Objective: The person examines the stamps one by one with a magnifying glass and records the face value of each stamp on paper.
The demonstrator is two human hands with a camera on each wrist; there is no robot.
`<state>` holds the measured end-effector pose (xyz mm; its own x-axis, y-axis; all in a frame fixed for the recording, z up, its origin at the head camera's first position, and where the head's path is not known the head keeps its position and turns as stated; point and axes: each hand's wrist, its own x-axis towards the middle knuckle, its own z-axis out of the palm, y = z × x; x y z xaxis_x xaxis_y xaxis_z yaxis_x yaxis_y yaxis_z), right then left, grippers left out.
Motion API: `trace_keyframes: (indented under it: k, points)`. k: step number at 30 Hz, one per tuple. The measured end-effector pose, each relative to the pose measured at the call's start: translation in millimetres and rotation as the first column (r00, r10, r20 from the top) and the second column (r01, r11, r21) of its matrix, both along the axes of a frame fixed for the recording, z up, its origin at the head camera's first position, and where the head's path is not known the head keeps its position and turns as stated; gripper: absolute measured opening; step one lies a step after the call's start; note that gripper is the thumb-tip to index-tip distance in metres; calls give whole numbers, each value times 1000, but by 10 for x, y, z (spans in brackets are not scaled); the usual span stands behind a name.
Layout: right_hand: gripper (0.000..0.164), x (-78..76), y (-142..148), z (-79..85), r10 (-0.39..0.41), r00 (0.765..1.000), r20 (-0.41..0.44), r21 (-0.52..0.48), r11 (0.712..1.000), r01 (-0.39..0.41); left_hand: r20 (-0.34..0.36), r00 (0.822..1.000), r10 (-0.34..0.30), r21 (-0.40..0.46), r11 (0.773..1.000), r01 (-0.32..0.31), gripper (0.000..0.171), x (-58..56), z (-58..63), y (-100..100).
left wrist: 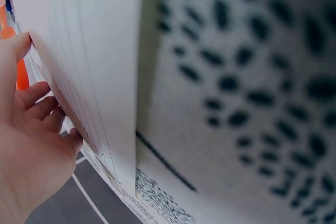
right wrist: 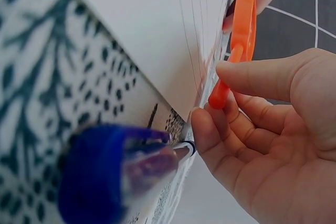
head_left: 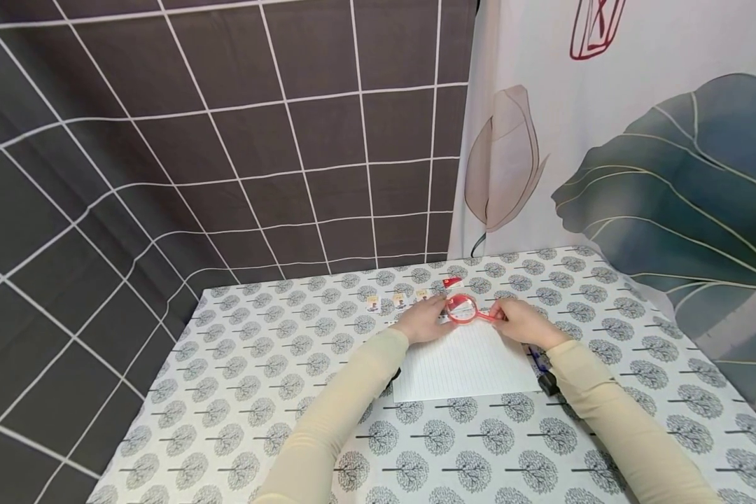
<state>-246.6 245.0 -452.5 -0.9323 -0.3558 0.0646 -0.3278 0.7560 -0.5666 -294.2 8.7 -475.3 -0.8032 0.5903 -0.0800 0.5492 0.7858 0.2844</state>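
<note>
My right hand (head_left: 523, 322) pinches the handle of a red-orange magnifying glass (right wrist: 244, 27) between thumb and fingers. Its round lens is over the far part of a lined sheet of paper (head_left: 463, 367), and a red-and-white patch shows through it. Just left of the lens lies my left hand (head_left: 423, 320), palm down, at the paper's far left part. In the left wrist view its thumb (left wrist: 23, 45) reaches to the sheet and the other fingers bend loosely beside it. Beside the paper's right edge, under my right forearm, a blue pen (right wrist: 94, 177) lies on the cloth.
Beyond the paper, small picture cards (head_left: 373, 303) stand in a row to the left. A red-and-white card (head_left: 451, 282) lies behind the lens. A tree-patterned cloth (head_left: 252, 413) covers the table. Dark gridded fabric (head_left: 239, 140) and a leaf-printed curtain (head_left: 668, 175) hang behind it.
</note>
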Motion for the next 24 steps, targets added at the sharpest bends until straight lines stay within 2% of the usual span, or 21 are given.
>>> trace_keyframes:
  k: [14,24]
  points:
    - [15,17,167,56,-4,1000,-27,-16,1000,4,10,1000,12,-25,1000,-12,66,23,14,7]
    - [16,10,366,77,-53,999,-11,-29,998,53,4,1000,4,-38,999,-3,64,28,33,7]
